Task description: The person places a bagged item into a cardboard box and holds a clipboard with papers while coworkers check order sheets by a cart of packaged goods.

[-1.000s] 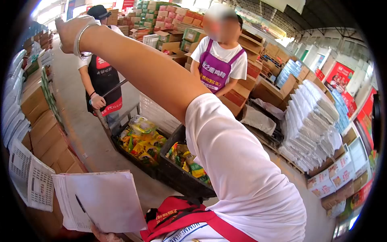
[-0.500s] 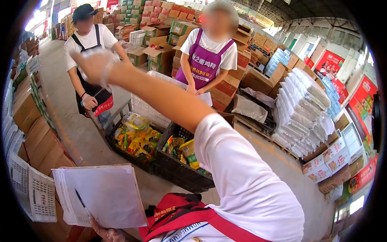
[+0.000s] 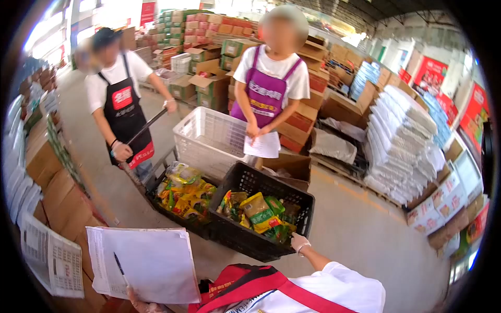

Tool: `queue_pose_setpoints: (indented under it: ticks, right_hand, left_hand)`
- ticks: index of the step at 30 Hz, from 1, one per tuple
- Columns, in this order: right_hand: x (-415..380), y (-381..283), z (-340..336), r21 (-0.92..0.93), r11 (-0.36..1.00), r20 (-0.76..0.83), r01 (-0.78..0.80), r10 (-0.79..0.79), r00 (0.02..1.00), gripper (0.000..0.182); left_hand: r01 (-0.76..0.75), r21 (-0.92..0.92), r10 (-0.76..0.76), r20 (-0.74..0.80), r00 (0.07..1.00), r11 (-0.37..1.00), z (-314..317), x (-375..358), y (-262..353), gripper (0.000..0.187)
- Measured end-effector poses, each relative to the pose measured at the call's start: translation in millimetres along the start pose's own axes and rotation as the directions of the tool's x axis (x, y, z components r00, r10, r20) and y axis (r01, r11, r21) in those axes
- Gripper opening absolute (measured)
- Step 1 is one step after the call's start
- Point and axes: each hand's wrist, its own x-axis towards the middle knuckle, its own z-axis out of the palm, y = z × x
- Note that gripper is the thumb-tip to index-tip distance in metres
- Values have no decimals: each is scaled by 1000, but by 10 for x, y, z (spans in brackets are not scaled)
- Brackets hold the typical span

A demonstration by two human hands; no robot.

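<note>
My left hand (image 3: 142, 302), in a thin clear glove, holds a stack of paper sheets (image 3: 148, 266) at its lower edge. A dark pen (image 3: 120, 265) lies slanted over the top sheet, its lower end by my fingers. My gloved right hand (image 3: 299, 243) grips the near right corner of a black plastic crate (image 3: 255, 249). Inside that crate are yellow and green bagged goods (image 3: 259, 213). Beside it on the left, a second dark crate (image 3: 183, 221) holds several yellow packets (image 3: 182, 190).
A white basket (image 3: 203, 164) stands behind the crates. One co-worker in a black apron (image 3: 125, 107) holds a cart handle (image 3: 148, 125). Another, in a purple apron (image 3: 263, 91), holds paper (image 3: 262, 145). Cartons (image 3: 52, 182) line the left; white sacks (image 3: 399, 141) are stacked right.
My right arm has come down from its raised, outstretched position to the black crate's corner. The black-aproned co-worker now has a hand on the cart handle. My left hand still holds the papers.
</note>
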Motion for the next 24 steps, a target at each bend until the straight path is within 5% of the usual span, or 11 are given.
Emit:
queue_pose_setpoints:
  ticks: [1,3,4,5,6,7,11,20,24]
  right_hand:
    - [-184,23,-74,189,973,-43,-130,140,989,32]
    - [-308,-29,-101,118,993,-60,-10,17,998,34]
    - [-289,-43,-30,142,990,-62,-22,31,998,36]
    - [-232,69,93,-48,963,-102,265,-268,958,39]
    - [-150,126,218,-13,981,-93,196,-196,976,40]
    - [-70,140,271,18,991,-84,132,-131,988,40]
    - [-227,110,-13,76,993,-2,87,-87,996,41]
    - [-186,161,231,116,979,-301,170,-128,945,32]
    - [-226,109,103,104,987,-194,122,-100,976,37]
  left_hand:
    - [-103,-15,104,137,985,995,377,-156,244,89]
    - [-230,-86,245,401,883,969,992,-477,667,94]
    - [-207,-79,221,394,892,975,1073,-440,596,90]
    - [-184,-72,197,388,900,980,1210,-435,595,86]
    - [121,-211,-60,274,960,970,1402,-357,587,78]
    - [382,-378,-331,193,924,843,1622,-327,662,71]
    - [405,-427,-371,166,914,809,1979,-586,713,59]
    - [346,-461,-332,114,936,817,1724,-1043,389,58]
    - [363,-461,-363,94,927,810,1628,-1075,403,59]
